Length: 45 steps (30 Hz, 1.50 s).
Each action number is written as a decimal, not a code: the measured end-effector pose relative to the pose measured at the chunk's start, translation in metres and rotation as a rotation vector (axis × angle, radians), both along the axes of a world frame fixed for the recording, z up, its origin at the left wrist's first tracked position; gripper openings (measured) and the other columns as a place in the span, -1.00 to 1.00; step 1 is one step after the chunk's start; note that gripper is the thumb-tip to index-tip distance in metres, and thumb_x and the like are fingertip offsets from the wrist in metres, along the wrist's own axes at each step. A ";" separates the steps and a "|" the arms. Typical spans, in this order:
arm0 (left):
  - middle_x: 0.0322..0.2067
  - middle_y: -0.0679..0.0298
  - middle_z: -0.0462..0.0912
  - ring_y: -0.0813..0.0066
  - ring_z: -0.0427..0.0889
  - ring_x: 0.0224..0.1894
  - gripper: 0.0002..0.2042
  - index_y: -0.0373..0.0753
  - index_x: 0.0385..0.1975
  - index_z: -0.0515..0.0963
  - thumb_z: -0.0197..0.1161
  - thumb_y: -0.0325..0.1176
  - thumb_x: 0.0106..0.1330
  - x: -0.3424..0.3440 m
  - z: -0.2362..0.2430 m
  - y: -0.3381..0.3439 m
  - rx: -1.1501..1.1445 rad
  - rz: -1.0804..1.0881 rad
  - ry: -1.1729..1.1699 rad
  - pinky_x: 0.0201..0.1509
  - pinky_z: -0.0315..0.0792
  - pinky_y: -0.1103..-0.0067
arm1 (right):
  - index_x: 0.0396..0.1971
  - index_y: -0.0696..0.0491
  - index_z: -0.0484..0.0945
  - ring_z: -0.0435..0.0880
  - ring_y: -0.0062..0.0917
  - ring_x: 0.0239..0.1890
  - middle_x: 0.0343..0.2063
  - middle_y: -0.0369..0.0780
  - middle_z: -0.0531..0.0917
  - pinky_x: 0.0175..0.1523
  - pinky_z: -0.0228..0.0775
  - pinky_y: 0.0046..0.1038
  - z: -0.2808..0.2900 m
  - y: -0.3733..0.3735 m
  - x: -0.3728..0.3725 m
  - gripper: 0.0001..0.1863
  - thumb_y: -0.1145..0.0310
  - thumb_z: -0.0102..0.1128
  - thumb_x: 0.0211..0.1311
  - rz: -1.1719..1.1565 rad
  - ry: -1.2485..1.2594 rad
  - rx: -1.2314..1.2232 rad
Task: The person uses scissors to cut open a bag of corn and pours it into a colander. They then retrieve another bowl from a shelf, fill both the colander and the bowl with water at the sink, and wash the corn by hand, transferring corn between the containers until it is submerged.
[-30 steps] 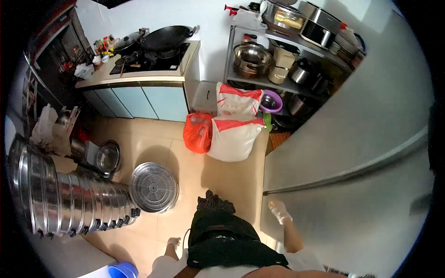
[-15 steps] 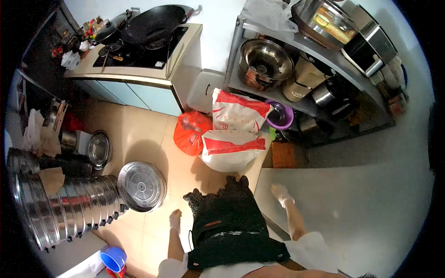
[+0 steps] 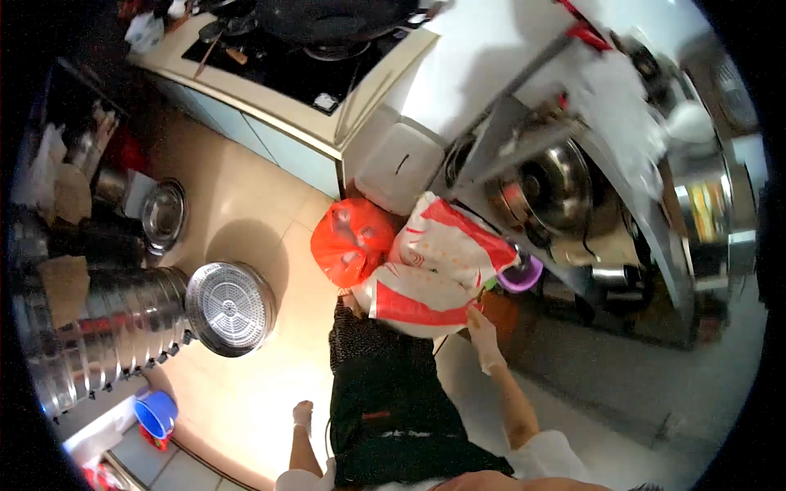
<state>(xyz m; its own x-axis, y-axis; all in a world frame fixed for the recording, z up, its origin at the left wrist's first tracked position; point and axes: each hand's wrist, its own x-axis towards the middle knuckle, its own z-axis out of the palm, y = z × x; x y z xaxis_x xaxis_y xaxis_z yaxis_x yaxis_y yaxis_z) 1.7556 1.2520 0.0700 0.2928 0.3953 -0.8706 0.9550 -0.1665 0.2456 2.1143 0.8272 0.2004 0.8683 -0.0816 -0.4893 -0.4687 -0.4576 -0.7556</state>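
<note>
Sitting on the floor (image 3: 246,393), the front sack (image 3: 426,307) touches the rear sack (image 3: 446,233), likely for mutual support. Right hand (image 3: 479,327) at its right edge, maybe steadying it; can't tell if gripping. Left hand (image 3: 303,413) hangs apart, nothing visible in it, finger spread unclear. Red bag (image 3: 352,241) alongside.

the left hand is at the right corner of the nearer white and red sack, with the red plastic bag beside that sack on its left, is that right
Not quite: the head view shows the right hand at that corner of the nearer sack; the left hand hangs apart from it. The red plastic bag is beside it on its left, as you say.
</note>
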 end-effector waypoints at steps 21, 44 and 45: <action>0.14 -0.07 0.13 -0.06 0.18 0.13 -0.31 -0.30 0.21 0.03 0.12 -0.53 0.01 0.315 -0.092 -0.080 0.492 -0.278 -0.445 0.21 0.12 0.22 | -0.18 0.23 0.47 0.55 -0.19 -0.16 -0.19 0.00 0.56 -0.06 0.38 -0.34 -0.190 -0.043 0.379 -0.62 0.24 0.10 0.11 0.277 -0.035 -1.082; -0.05 0.02 0.42 0.09 0.40 -0.08 -0.52 -0.32 0.05 0.28 -0.01 -0.61 0.04 0.332 -0.081 -0.126 0.390 -0.415 -0.691 -0.01 0.33 0.34 | -0.23 0.14 0.46 0.52 -0.37 -0.23 -0.23 -0.17 0.52 -0.19 0.40 -0.36 -0.179 -0.120 0.302 -0.73 0.37 0.00 0.07 0.171 0.104 -1.151; -0.18 0.08 0.49 0.15 0.44 -0.18 -0.58 -0.29 -0.02 0.37 0.01 -0.60 0.02 0.341 -0.069 -0.141 0.314 -0.283 -0.749 -0.09 0.37 0.36 | -0.24 0.15 0.46 0.52 -0.37 -0.24 -0.24 -0.17 0.51 -0.21 0.40 -0.36 -0.174 -0.124 0.284 -0.74 0.39 0.00 0.07 0.143 0.095 -1.143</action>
